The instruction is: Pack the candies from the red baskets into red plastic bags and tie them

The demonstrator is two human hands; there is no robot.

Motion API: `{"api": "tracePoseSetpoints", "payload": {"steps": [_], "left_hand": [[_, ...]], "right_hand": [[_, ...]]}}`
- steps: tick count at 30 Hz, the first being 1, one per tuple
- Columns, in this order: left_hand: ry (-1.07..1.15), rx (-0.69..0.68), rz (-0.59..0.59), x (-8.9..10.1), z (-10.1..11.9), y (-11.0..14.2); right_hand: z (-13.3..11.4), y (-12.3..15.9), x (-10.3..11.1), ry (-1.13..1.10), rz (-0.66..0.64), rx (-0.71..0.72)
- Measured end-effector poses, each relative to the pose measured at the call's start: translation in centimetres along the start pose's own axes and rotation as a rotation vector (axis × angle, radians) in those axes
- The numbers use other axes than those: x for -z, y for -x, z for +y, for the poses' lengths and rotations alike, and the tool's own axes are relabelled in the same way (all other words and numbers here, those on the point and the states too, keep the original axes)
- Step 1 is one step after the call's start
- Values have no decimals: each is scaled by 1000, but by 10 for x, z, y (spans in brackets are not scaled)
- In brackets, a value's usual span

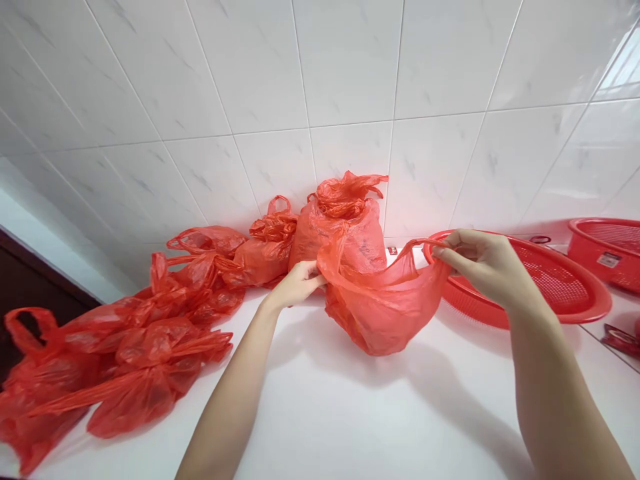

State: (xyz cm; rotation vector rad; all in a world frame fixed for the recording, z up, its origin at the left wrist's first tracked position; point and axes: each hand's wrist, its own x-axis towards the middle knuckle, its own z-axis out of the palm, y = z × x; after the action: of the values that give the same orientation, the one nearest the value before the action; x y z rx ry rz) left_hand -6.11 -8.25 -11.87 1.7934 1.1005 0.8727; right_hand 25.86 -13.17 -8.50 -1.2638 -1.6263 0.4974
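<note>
A red plastic bag (385, 313) hangs stretched between my two hands, its mouth spread apart and its lower part sagging just over the white tabletop (350, 420). My left hand (299, 283) pinches its left edge, with the fingertips partly hidden behind the plastic. At the opposite side, my right hand (480, 260) grips a handle between thumb and fingers. Whether anything lies inside the bag cannot be made out. Right behind it, a full red bag (345, 227) leans against the tiled wall.
Several filled red bags (150, 360) are heaped along the left. A red perforated basket (555, 280) stands behind my right hand, and a second red basket (607, 250) is farther right. White tiles (350, 67) form the wall at the back.
</note>
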Motion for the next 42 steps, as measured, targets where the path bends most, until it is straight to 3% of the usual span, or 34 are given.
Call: {"api": "tracePoseSetpoints", "payload": {"steps": [5, 8, 12, 20, 29, 33, 37, 39, 42], "left_hand": [[37, 49, 55, 19, -8, 1], [-119, 147, -35, 27, -14, 0], [-324, 239, -124, 32, -14, 0], [-253, -93, 74, 21, 11, 12], [-383, -153, 225, 7, 25, 19], [-122, -250, 245, 1, 32, 20], [346, -366, 334, -2, 45, 28], [413, -430, 400, -3, 51, 34], [340, -453, 414, -9, 57, 40]], "right_hand": [[-6, 1, 6, -69, 43, -68], [-10, 2, 6, -118, 8, -78], [-12, 4, 3, -156, -141, -63], [-12, 5, -1, -134, -257, -57], [-17, 7, 0, -61, -291, -15], [-21, 9, -2, -161, -273, 47], [-22, 13, -9, -422, -109, 148], [-24, 15, -14, -456, -31, 147], [-29, 18, -24, -437, 32, 110]]}}
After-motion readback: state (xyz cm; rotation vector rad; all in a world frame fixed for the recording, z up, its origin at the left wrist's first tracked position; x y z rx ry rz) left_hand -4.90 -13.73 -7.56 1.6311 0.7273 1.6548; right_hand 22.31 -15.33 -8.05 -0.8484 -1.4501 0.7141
